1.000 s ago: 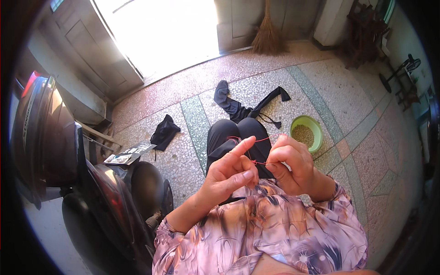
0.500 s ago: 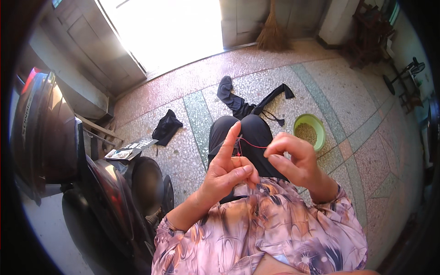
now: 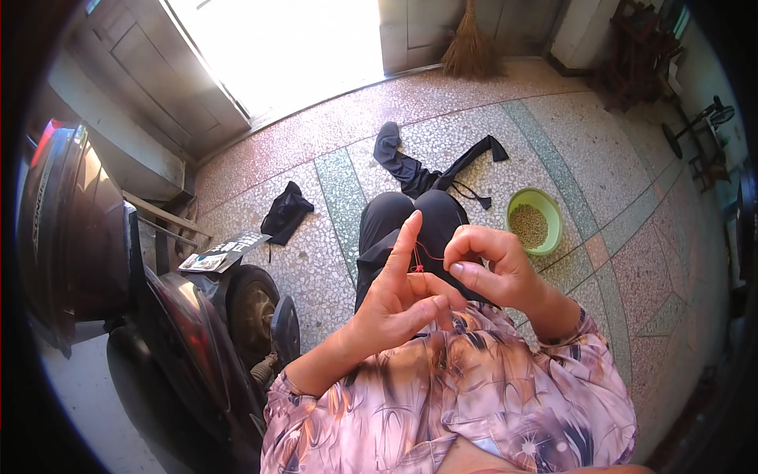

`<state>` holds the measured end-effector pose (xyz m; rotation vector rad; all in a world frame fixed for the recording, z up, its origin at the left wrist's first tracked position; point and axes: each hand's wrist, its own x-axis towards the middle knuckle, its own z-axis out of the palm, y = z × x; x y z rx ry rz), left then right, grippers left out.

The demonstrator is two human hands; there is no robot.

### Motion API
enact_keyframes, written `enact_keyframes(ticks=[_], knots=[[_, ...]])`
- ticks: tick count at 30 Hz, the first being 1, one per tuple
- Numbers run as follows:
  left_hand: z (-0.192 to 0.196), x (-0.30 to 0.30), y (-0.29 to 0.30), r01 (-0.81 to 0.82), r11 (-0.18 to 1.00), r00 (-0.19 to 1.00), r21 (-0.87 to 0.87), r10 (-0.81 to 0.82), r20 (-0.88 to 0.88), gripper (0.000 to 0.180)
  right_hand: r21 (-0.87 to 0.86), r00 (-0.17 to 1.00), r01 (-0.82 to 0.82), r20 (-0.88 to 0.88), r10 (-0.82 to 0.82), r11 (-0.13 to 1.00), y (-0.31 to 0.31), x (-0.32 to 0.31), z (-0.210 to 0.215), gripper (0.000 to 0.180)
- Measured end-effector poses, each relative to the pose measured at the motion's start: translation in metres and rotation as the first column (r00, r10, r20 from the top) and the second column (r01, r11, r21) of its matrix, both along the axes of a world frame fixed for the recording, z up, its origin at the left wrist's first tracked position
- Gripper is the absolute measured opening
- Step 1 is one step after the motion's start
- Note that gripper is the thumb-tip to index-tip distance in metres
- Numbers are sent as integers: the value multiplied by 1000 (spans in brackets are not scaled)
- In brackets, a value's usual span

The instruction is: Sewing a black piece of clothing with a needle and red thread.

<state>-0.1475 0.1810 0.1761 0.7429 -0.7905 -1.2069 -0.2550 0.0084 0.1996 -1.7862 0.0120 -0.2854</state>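
A thin red cord (image 3: 419,268) with a small knot-like cluster runs between my two hands above my knees. My left hand (image 3: 388,304) points its index finger upward, the cord passing by that finger, while the thumb and other fingers curl in around the lower strands. Close on its right, my right hand (image 3: 501,268) pinches the cord's other end between thumb and index finger. The stretch between the hands sags in a short curve. How the strands run behind my left fingers is hidden. Black trousers (image 3: 414,217) cover my knees below.
A green bowl (image 3: 559,229) of small tan grains or beans stands on the terrazzo floor at right. Black cloth pieces (image 3: 288,213) lie ahead. A motor scooter (image 3: 197,316) fills the left side. A straw broom (image 3: 467,55) leans by the bright doorway.
My right hand has come left, nearer my left hand, and the cord between them has gone from nearly straight to slack. My left hand holds almost the same pose.
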Motion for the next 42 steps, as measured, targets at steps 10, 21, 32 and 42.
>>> enact_keyframes(ticks=[10,21,32,42], knots=[[-5,-7,-2,-15,999,985,-33,20,170,87,-361,995,89,81,-64,928,13,8,17,7],[-3,4,2,-196,980,979,14,195,66,83,81,999,-49,25,47,995,-6,-12,20,2],[-4,-9,-7,-129,992,966,-14,129,225,88,-448,970,202,217,-114,871,14,8,22,21],[-5,-6,-4,-244,969,970,31,244,17,71,25,996,-64,-68,65,998,-2,4,10,8]])
